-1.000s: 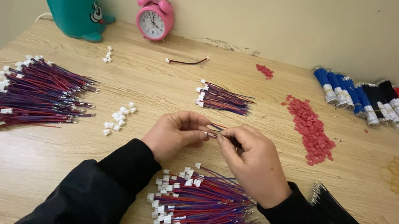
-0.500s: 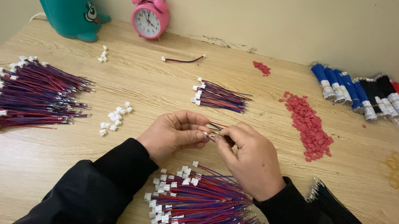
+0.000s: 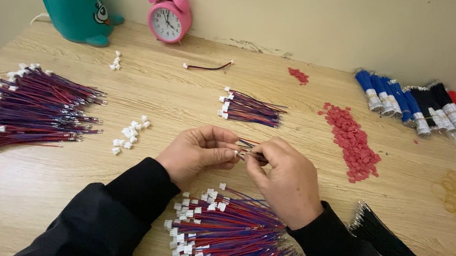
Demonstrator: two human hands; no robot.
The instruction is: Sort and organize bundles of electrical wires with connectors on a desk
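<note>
— Wire leads [image 3: 247, 144], red and dark, pinched between both hands above the middle of the worktop [image 3: 183, 103]. Left hand [image 3: 198, 152] curled, thumb and forefinger pressed together on the near ends; right hand [image 3: 286, 179] curled too, fingertips closed on the same leads from the other side.

— Touching each other?

— Fingertips meeting right at the leads, knuckles apart. Leads poking out just past the left fingers, toward the far edge.

— And around them?

— Big fan of red-and-blue leads with white plugs [image 3: 229, 242] directly below the wrists, nearest the body. Small bundle [image 3: 249, 108] just beyond the hands. Loose white connectors [image 3: 129, 134] just left of the left hand, large pile of finished leads [image 3: 32, 111] farther left. Red caps [image 3: 352, 142] heaped to the right, black wire bundle [image 3: 390, 248] by the right sleeve. Pink alarm clock [image 3: 170, 14] and teal holder [image 3: 75, 3] against the wall, well apart from the hands.
</note>
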